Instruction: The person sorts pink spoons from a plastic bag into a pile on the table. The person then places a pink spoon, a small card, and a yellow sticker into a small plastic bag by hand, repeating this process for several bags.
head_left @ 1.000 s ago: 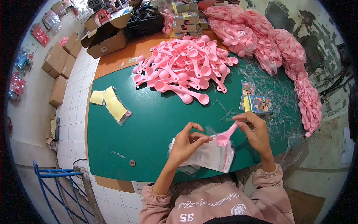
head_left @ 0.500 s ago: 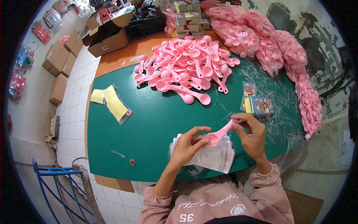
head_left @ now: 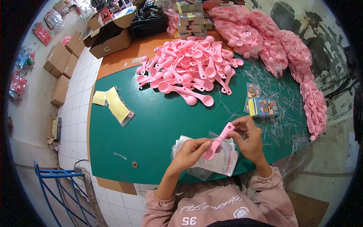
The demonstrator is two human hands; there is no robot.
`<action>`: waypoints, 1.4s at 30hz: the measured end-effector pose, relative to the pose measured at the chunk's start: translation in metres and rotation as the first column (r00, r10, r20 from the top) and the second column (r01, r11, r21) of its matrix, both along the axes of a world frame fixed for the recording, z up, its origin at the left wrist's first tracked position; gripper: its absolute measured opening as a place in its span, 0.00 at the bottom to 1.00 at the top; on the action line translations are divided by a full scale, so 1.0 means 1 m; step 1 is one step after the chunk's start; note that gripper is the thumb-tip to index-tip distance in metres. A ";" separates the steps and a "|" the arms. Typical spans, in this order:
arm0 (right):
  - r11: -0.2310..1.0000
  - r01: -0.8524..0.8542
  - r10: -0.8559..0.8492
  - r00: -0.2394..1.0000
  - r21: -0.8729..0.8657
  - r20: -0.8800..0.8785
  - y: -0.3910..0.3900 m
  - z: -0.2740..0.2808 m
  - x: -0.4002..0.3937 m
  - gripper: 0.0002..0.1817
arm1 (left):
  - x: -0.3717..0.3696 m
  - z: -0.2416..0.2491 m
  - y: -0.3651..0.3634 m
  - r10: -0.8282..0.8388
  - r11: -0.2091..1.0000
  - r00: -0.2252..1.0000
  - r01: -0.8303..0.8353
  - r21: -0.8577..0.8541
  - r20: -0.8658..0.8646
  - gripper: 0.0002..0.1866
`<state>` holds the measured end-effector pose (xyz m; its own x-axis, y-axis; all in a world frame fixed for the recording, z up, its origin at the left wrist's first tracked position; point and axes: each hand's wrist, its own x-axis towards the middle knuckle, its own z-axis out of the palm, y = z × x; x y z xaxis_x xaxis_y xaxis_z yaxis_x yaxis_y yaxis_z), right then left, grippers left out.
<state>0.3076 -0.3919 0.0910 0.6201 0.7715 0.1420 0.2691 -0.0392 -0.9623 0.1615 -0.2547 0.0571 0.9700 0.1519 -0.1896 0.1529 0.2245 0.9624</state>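
A pink plastic measuring spoon (head_left: 218, 143) is tilted between my two hands, its bowl low and to the left. My right hand (head_left: 247, 139) pinches the handle's upper end. My left hand (head_left: 190, 152) is closed beside the bowl, thumb against the index finger. A clear plastic bag (head_left: 200, 174) shows below it, and a film edge rises behind the spoon; this hand seems to grip the bag, partly hidden by its fingers. Under both hands lies a stack of clear bags (head_left: 228, 162) on the green tabletop (head_left: 151, 140).
A big heap of pink spoons (head_left: 189, 64) covers the table's far side. Printed cards (head_left: 264, 107) lie on the right among clear plastic strips (head_left: 287, 98). Bulging bags of spoons (head_left: 264, 45) line the right edge. Yellow cards in sleeves (head_left: 118, 106) lie left; a cardboard box (head_left: 111, 45) stands behind.
The spoon has swung steeper and its bowl has come down and left. My right hand has shifted slightly left and down. A clear film edge now shows beside my left fingers.
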 end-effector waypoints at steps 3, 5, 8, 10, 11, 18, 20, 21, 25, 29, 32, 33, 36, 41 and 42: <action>0.984 -0.162 0.163 0.986 -0.072 0.016 0.000 0.003 -0.002 0.14 | 0.003 0.011 -0.002 0.122 0.992 0.992 -0.122 -0.026 -0.033 0.17; 0.914 -0.405 0.356 0.796 -0.007 0.489 0.009 0.005 -0.004 0.18 | 0.005 0.015 -0.001 0.201 0.978 0.973 -0.206 -0.031 -0.111 0.17; 0.941 -0.338 0.317 0.906 0.026 0.280 -0.005 -0.004 0.027 0.20 | 0.006 0.013 0.002 0.244 0.962 0.969 -0.245 -0.121 -0.029 0.17; 0.996 0.051 -0.028 0.963 -0.079 0.268 -0.019 0.000 0.069 0.18 | 0.006 0.012 0.007 0.273 0.961 0.962 -0.272 -0.057 0.010 0.19; 0.913 0.367 -0.297 0.896 -0.176 0.331 -0.030 0.004 0.090 0.17 | 0.005 0.014 0.010 0.274 0.960 0.962 -0.273 -0.057 0.010 0.19; 0.696 0.609 -0.412 0.772 -0.379 0.484 -0.084 -0.043 0.155 0.14 | 0.011 0.008 0.018 0.294 0.951 0.954 -0.297 -0.083 -0.053 0.18; 0.705 0.649 -0.472 0.731 -0.287 0.493 -0.082 -0.041 0.146 0.13 | 0.012 0.001 0.019 0.229 0.970 0.973 -0.229 -0.083 -0.004 0.17; 0.707 0.663 -0.435 0.683 -0.247 0.587 -0.079 -0.030 0.139 0.11 | 0.013 0.001 0.019 0.230 0.970 0.973 -0.230 -0.082 -0.004 0.17; 0.888 0.414 -0.412 0.910 -0.200 0.056 -0.038 0.025 0.079 0.06 | 0.012 0.006 0.016 0.198 0.979 0.980 -0.199 -0.048 -0.015 0.17; 0.966 0.216 -0.215 0.976 -0.144 0.025 -0.006 0.031 0.036 0.05 | 0.012 0.011 0.013 0.138 0.990 0.990 -0.138 -0.010 -0.026 0.16; 0.975 -0.012 0.022 0.999 -0.221 0.041 -0.001 0.037 0.032 0.05 | 0.006 -0.001 0.020 0.089 0.992 0.995 -0.084 0.096 -0.052 0.16; 0.960 -0.089 0.113 0.991 -0.264 0.075 -0.001 0.038 0.032 0.05 | 0.006 0.000 0.019 0.093 0.991 0.994 -0.088 0.096 -0.050 0.16; 0.941 -0.143 0.204 0.963 -0.307 0.174 -0.003 0.038 0.038 0.05 | 0.008 0.003 0.016 0.140 0.984 0.987 -0.130 0.118 -0.079 0.16; 0.959 0.163 -0.147 0.985 -0.232 0.086 -0.002 0.046 0.032 0.04 | 0.013 0.006 0.007 0.214 0.976 0.977 -0.213 -0.044 0.020 0.15; 0.966 0.118 -0.104 0.992 -0.232 0.069 -0.003 0.048 0.032 0.05 | 0.012 0.007 0.007 0.215 0.976 0.976 -0.214 -0.044 0.021 0.15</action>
<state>0.3400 -0.3946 0.1386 0.6998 0.7143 0.0020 0.3038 -0.2951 -0.9059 0.1736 -0.2475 0.0642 0.9202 0.3498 -0.1758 0.0726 0.2886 0.9547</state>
